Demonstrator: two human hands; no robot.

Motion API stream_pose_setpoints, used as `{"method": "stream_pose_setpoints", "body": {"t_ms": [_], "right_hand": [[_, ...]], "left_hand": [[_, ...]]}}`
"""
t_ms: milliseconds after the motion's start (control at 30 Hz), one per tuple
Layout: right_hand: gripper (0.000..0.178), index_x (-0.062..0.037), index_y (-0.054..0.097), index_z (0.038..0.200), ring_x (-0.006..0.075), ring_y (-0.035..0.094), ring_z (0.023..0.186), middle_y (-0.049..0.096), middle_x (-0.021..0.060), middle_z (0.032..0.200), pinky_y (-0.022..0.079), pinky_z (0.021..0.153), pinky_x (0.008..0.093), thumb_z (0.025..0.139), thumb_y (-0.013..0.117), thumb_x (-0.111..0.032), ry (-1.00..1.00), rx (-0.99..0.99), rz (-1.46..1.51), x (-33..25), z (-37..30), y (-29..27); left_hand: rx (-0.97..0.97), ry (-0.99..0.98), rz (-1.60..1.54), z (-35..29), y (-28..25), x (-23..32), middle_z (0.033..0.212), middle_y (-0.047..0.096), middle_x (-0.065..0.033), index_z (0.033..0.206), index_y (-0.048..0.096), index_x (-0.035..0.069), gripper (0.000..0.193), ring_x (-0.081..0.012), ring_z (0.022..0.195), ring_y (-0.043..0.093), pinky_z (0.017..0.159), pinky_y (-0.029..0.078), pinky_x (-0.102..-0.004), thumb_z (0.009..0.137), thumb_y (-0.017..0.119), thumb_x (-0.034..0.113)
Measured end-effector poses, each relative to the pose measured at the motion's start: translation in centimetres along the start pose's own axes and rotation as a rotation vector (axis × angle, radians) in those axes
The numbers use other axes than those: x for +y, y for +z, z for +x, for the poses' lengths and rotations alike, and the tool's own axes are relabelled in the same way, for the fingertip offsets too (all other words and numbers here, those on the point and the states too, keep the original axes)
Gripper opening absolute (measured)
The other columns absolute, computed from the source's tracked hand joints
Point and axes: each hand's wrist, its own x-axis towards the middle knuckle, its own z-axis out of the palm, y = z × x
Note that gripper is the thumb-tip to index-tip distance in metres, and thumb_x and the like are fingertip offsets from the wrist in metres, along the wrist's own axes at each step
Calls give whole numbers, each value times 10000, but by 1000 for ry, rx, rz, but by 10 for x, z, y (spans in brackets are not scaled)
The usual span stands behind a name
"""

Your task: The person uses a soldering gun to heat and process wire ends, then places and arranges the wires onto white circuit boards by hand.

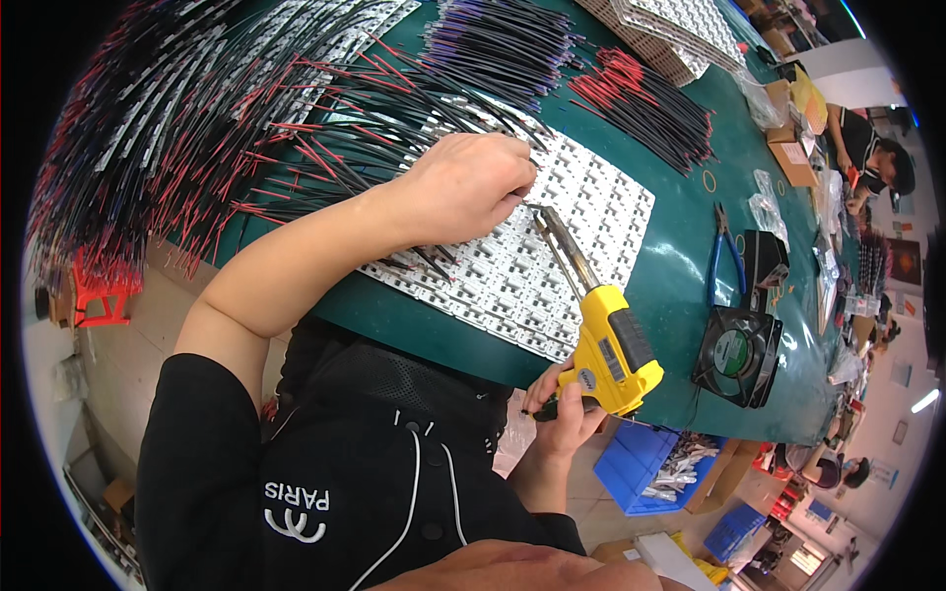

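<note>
Green tabletop runs beneath the work, its near edge close to the person's body. Nearest, the right hand is wrapped around the handle of a yellow soldering gun; a loose wrist there could swing the long metal barrel off its mark. Farther in, the left hand bends over the white circuit-board panel, fingertips pressed together, though whether a wire is pinched between them I cannot tell. With the gun's tip just beside those fingers, a small slip could burn skin or mark a neighbouring board. Black wires with red ends lie across the panel's left part, so a dragging forearm could snag them and tug joints loose. Beyond, right of the panel, blue-handled pliers and a black fan sit well apart from the tip; farther off, another person sits.
</note>
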Motion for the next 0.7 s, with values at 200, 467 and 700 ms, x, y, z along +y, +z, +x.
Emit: {"method": "stream_pose_setpoints", "body": {"t_ms": [200,467,700], "right_hand": [[354,75,407,1047,152,450,431,477,105,594,417,410,255,857,566,-178,-28,-4,-47,0,0,3],[452,82,381,1084,137,427,397,438,74,561,389,369,249,860,558,-267,-68,-12,54,-11,7,-3],[460,59,375,1117,112,375,378,406,45,558,351,328,231,903,464,-339,-261,60,221,-14,29,-34]], "left_hand": [[29,38,41,-1,4,2,806,546,-90,801,596,16,89,-277,794,574,659,470,-382,732,623,66],[26,72,64,-1,1,1,809,541,-86,802,586,22,88,-275,798,567,659,464,-378,738,623,69],[-72,-13,3,-2,-18,-2,764,571,-82,788,657,44,89,-269,798,579,679,467,-368,739,661,118]]}}
